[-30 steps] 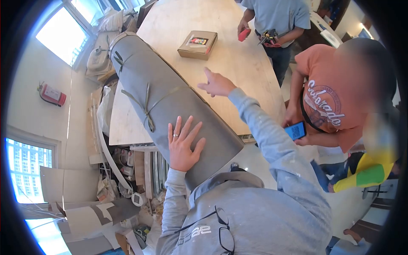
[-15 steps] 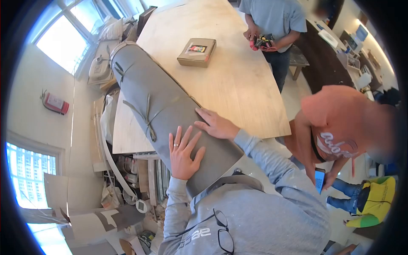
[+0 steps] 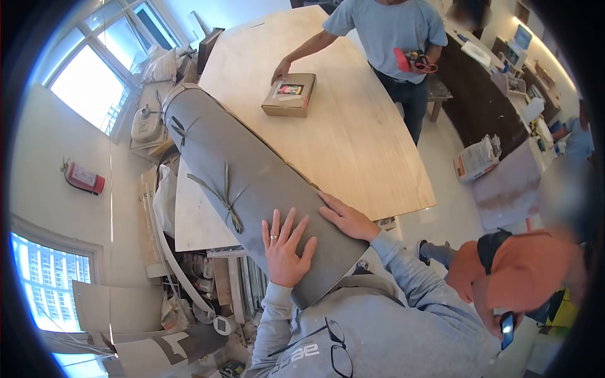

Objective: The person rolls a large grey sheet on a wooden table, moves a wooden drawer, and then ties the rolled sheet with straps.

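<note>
A large grey roll of sheet material (image 3: 252,164) lies slantwise over the left and near part of a pale wooden table (image 3: 359,145). Its near end reaches my body. Green ties (image 3: 230,205) are knotted around it in two places. My left hand (image 3: 288,252) rests flat on the roll near this end, fingers spread, a ring on one finger. Further right, my right hand (image 3: 346,217) lies on the roll's right side with its fingers stretched out. Neither hand grasps anything.
A cardboard box (image 3: 288,104) sits on the table, touched by the hand of a person (image 3: 391,38) in light blue, who holds red-and-black items. Another person (image 3: 526,271) in orange holds a phone at right. A fire extinguisher (image 3: 85,178) hangs on the left wall.
The person in light blue has reached one hand out to the box. The person in orange has moved lower and bent over. My hands stay on the roll while my view has shifted.
</note>
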A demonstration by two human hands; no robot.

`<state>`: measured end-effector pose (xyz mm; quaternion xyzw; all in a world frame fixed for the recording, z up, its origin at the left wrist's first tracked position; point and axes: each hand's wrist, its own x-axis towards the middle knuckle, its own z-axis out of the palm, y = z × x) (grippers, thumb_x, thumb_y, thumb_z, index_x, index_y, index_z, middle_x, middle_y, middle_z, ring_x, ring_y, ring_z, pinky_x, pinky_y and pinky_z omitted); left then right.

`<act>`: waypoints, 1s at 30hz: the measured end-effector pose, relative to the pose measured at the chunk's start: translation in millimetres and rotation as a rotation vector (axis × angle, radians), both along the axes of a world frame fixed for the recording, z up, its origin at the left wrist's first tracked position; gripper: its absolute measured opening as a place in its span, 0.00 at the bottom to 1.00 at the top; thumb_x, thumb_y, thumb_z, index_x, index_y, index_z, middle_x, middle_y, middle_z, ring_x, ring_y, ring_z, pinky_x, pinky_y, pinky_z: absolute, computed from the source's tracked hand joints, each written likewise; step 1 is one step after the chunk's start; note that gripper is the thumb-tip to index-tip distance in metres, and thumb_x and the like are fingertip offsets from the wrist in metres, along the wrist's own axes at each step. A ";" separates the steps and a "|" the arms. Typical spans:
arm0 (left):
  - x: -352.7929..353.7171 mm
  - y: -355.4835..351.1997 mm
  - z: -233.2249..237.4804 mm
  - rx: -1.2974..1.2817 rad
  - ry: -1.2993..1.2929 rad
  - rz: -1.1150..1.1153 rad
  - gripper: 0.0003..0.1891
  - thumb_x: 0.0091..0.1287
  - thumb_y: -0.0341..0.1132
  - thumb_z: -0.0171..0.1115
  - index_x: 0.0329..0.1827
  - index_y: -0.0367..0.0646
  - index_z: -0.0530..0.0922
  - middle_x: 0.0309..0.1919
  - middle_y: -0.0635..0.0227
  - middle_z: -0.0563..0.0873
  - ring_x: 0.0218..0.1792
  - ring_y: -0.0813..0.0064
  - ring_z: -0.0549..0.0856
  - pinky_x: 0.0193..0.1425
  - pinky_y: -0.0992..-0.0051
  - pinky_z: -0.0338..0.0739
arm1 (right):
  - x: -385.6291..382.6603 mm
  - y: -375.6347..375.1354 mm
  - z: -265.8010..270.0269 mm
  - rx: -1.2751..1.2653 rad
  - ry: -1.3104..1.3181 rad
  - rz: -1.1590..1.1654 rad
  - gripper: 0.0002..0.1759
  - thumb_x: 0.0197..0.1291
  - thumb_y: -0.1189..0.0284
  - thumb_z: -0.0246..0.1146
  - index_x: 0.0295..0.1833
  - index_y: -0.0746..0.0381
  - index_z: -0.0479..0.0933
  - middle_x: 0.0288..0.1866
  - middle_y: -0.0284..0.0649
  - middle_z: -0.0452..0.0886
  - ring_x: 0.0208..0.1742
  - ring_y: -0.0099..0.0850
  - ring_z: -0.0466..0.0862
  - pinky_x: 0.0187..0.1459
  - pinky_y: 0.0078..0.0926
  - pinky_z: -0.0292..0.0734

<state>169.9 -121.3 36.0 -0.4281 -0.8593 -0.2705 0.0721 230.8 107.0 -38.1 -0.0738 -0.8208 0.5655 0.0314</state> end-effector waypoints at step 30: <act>5.9 -54.9 -13.8 0.272 -0.132 0.274 0.32 0.67 0.33 0.76 0.77 0.45 0.79 0.83 0.48 0.69 0.83 0.43 0.68 0.87 0.49 0.60 | 158.3 -21.7 -18.8 -1.225 -0.213 0.223 0.38 0.70 0.69 0.73 0.82 0.60 0.66 0.74 0.41 0.79 0.72 0.36 0.80 0.74 0.41 0.75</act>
